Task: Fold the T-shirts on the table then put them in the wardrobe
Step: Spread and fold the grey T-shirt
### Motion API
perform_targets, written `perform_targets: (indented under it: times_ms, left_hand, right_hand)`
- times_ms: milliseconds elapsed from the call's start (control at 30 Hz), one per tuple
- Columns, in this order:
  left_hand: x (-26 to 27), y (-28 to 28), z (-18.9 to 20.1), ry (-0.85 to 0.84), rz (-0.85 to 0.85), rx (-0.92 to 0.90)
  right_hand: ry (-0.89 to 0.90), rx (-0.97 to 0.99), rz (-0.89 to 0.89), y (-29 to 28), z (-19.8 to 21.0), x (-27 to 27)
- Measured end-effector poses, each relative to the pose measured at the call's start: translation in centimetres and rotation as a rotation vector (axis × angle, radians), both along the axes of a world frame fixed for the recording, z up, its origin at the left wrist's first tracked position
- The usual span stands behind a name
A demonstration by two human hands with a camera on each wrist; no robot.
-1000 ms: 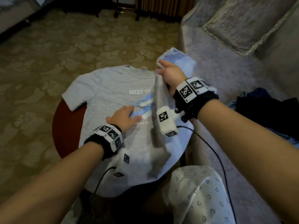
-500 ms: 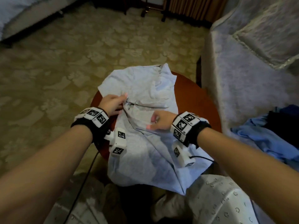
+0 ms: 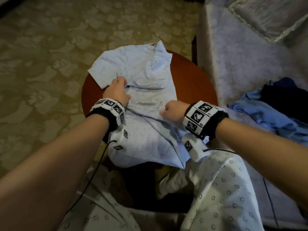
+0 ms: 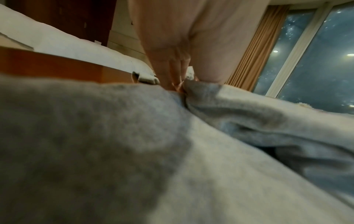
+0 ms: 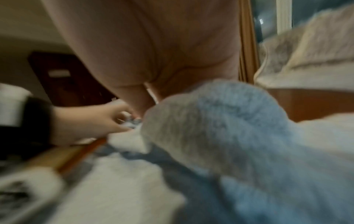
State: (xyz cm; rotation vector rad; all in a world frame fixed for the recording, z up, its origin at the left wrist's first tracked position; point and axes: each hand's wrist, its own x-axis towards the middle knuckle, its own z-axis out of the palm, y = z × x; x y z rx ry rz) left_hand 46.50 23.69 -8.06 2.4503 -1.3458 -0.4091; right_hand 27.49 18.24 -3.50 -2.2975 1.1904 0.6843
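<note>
A pale grey-blue cotton T-shirt is spread over a small round reddish-brown wooden table, its hem draped off the near edge towards the person's lap; a second earlier it was lying face up with its printed chest showing, and half a second ago one side was already carried across, so the print is now hidden and the body is narrowed lengthwise; the left hand is set at the left sleeve, where in the left wrist view the fingertips are seen pinching a ridge of cloth; the right hand is curled into a loose fist at the middle of the folded flap, and cloth appears to be gathered in it, though the right wrist view is too blurred for the fingertips to be made out; the first side fold is judged done, and the left sleeve is probably to be folded in next; more garments, a blue and dark heap, are left on the grey upholstered sofa to the right; no wardrobe is in view, so the putting away is judged to be well off
</note>
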Motion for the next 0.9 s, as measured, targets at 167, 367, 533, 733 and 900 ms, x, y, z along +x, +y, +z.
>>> perform_targets:
  times_ms: [167, 367, 533, 733, 900]
  left_hand:
    - [0.5, -0.1, 0.1, 0.032, -0.063, 0.057]
    - [1.1, 0.8, 0.3, 0.114, -0.094, 0.072]
    - [1.5, 1.2, -0.1, 0.121, -0.085, 0.059]
    - [1.2, 1.1, -0.1, 0.118, -0.11, 0.1]
    - [-0.8, 1.8, 0.9, 0.184, -0.088, 0.104]
  right_hand:
    - [-0.252, 0.618, -0.215, 7.1, 2.2, 0.6]
    - [-0.48, 0.507, -0.588, 5.0, 0.1, 1.9]
    - [-0.246, 0.086, -0.392, -0.1, -1.4, 0.0]
    - [-0.153, 0.446, -0.248, 1.5, -1.3, -3.2]
    - [-0.187, 0.49, -0.295, 2.4, -1.8, -4.3]
